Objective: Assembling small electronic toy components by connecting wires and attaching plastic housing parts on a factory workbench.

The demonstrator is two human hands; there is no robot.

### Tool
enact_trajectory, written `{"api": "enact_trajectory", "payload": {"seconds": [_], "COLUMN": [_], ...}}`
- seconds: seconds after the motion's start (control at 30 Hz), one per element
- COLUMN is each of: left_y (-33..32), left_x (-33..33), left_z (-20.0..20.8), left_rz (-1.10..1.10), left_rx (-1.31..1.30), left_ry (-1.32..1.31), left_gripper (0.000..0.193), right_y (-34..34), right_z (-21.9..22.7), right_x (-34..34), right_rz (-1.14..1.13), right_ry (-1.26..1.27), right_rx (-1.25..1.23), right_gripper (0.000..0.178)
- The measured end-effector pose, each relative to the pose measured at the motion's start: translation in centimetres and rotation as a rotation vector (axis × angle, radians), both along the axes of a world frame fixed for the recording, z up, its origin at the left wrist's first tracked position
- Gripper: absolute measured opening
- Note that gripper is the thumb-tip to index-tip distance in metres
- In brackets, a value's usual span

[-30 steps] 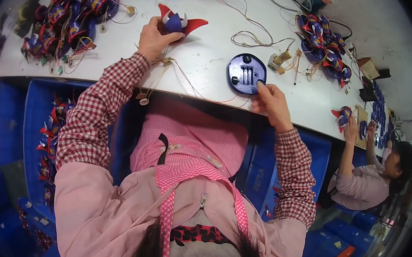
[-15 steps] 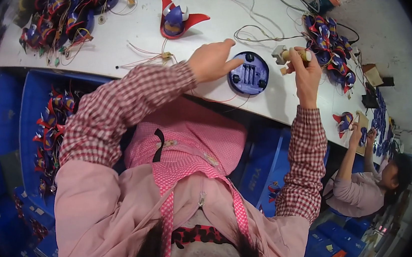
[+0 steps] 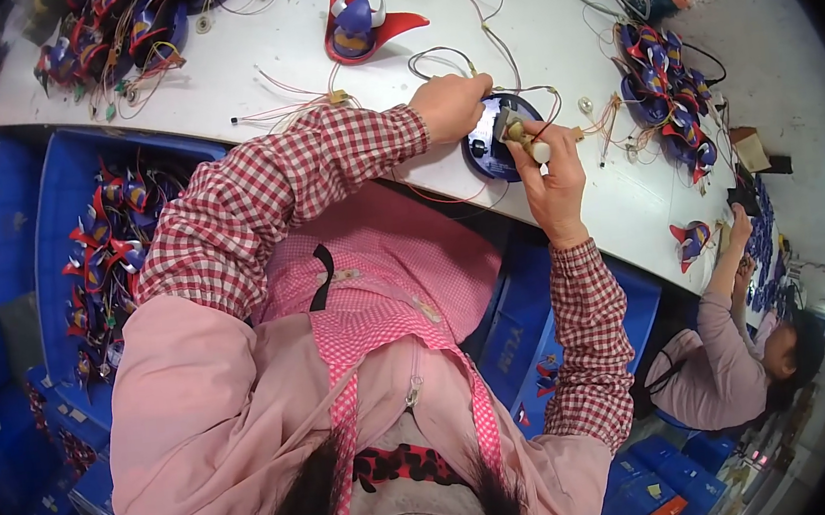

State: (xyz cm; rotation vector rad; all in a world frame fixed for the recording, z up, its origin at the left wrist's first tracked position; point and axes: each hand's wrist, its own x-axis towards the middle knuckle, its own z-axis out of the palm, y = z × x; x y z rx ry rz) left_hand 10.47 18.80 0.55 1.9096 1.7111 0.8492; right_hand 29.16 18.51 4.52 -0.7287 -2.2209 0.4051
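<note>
A round dark-blue plastic base (image 3: pixel 486 164) lies near the table's front edge, its hollow inside facing up and a bright white patch within it. Over its right part, my right hand (image 3: pixel 555 182) grips a small brass-coloured cylinder (image 3: pixel 518 133) with a white end and a grey squarish plate; a thin cable runs off it. My left hand (image 3: pixel 452 107) is closed at the base's upper left rim, thumb and forefinger together. What those fingers hold, if anything, is hidden. Farther back stands a purple horned figure (image 3: pixel 356 34) with red wing-like sides.
Piles of similar purple and red figures with wires lie at the back left (image 3: pixel 142 29) and right (image 3: pixel 660 81). More fill a blue bin (image 3: pixel 63 324) at left. Loose wires (image 3: pixel 300 96) lie by my left sleeve. A co-worker (image 3: pixel 716 366) sits at the right.
My right hand has brought the brass-coloured piece leftward over the round base. My left hand's fingers have closed at the rim. A bright patch now shows inside the base.
</note>
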Motion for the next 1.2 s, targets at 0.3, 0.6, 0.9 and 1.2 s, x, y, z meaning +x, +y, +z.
{"api": "enact_trajectory", "payload": {"seconds": [0.3,0.6,0.9,1.2], "left_y": [0.1,-0.1,-2.9,-11.0], "left_x": [0.1,0.2,-2.7,-16.5], "left_z": [-0.4,-0.6,2.4,1.6], "left_rz": [0.030,0.001,-0.021,0.048], "left_rx": [0.041,0.061,0.159,0.431], "left_ry": [-0.035,-0.023,-0.038,0.411], "left_gripper": [0.017,0.016,0.022,0.022], "right_y": [-0.5,0.5,0.1,-8.2], "right_z": [0.6,0.8,0.0,1.7], "right_x": [-0.7,-1.0,-1.0,-2.5], "right_rz": [-0.004,0.026,-0.022,0.028], "right_ry": [-0.099,-0.149,-0.056,0.106], "right_rx": [-0.149,-0.370,-0.241,-0.294], "right_gripper": [0.020,0.015,0.017,0.028]}}
